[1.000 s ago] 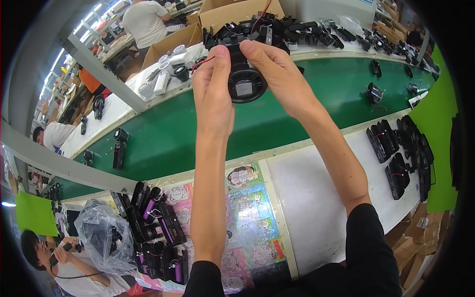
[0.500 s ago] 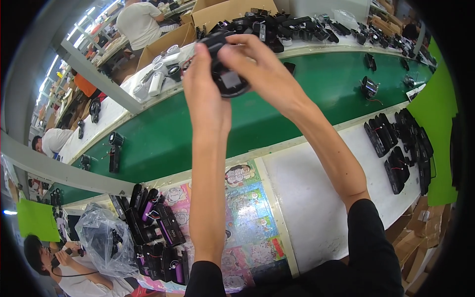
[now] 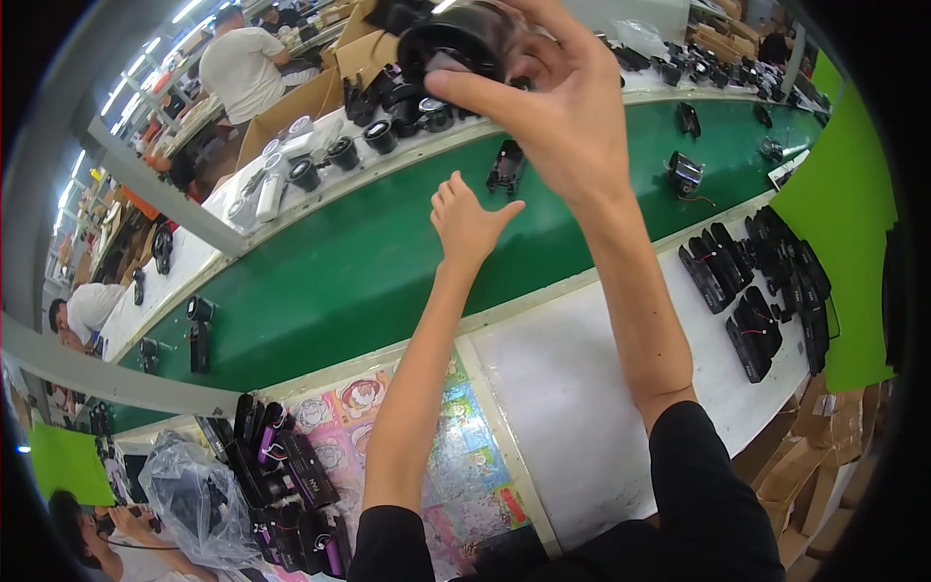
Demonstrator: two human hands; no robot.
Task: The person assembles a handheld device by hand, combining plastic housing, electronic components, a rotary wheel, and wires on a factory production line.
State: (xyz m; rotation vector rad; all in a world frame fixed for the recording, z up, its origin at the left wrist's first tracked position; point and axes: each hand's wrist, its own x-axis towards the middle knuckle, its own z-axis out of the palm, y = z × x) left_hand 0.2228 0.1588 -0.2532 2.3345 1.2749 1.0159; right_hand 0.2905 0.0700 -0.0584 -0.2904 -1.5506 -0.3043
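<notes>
Busy workshop at the back, with a person in a white top (image 3: 242, 73) off to the upper left and a long green belt (image 3: 310, 301) running right across the middle. Right hand (image 3: 572, 116) is up high, grip wrapped around a chunky round black device (image 3: 451, 47) — it's above the far edge of the belt and partly runs out of view at the top. Left hand (image 3: 468, 225) has its grip released, thumb and fingers spread over the belt, near a black part (image 3: 506, 167) lying there.

Far side has some round black pieces (image 3: 341, 152) beside white handheld pieces (image 3: 273, 194). Near side is a white table (image 3: 553, 398) with a colourful printed sheet (image 3: 465, 427) on it. Black-and-purple casings (image 3: 310, 470) are heaped to the left next to a clear plastic bag (image 3: 194, 490) — and more black casings (image 3: 713, 270) with thin red wires sit over on the right.
</notes>
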